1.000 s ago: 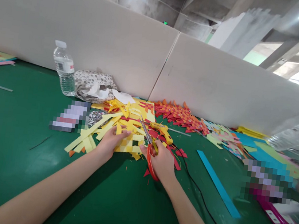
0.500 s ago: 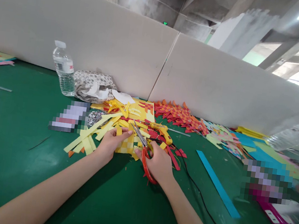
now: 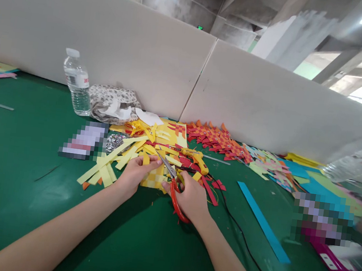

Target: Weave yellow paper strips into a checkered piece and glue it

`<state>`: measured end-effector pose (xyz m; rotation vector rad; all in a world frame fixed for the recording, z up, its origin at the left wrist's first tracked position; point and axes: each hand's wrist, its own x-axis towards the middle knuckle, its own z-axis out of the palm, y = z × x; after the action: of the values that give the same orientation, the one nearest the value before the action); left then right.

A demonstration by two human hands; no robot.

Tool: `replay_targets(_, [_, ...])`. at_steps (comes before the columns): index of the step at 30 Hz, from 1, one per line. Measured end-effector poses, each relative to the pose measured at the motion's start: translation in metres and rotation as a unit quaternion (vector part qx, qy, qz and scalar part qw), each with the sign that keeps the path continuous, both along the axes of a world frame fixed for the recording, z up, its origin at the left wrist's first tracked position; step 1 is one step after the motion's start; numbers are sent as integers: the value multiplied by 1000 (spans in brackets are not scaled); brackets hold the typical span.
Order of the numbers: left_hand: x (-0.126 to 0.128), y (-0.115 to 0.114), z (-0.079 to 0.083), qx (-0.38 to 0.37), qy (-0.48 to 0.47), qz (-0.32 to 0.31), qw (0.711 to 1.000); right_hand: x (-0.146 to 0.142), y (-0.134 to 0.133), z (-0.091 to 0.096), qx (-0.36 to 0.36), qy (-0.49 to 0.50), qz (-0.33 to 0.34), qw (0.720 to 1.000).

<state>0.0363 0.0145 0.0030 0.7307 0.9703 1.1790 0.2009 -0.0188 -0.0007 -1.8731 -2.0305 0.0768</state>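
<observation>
Between my hands is a yellow checkered piece of woven paper (image 3: pixel 152 179). My left hand (image 3: pixel 136 172) is closed on its left side, thumb and fingers pinching it. Scissors with red handles (image 3: pixel 176 200) are in my right hand (image 3: pixel 191 194), fingers wrapped round the grips. Their blades point up and left across the top of the woven paper, near my left fingertips. Whether the blades touch the paper I cannot tell. Loose yellow paper strips (image 3: pixel 107 168) lie beside and behind my left hand. A yellow glue gun (image 3: pixel 199 160) lies just behind my right hand.
A water bottle (image 3: pixel 76 84) stands at back left beside a patterned cloth bag (image 3: pixel 114 100). Orange-red woven paper pieces (image 3: pixel 218 140) are heaped by the white partition (image 3: pixel 256 92). A blue strip (image 3: pixel 263 222) and a black cord (image 3: pixel 238 232) lie at right on the green table (image 3: pixel 139 245).
The scissors have shifted slightly left, their tips closer to my left fingers, and the blades look closer together. My left hand still holds the woven paper.
</observation>
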Motion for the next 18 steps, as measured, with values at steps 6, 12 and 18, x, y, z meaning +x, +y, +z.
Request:
replay_targets(6, [0,0,1,6,0,1,1000,0,0,2,-5,4,0,1000])
replay_targets(12, [0,1,0,8,1,3,1000,0,1,0,6,4,1,1000])
replay_targets(18, [-2,2,0,12,1,2,1000,1,1,0,20,-5,3,1000])
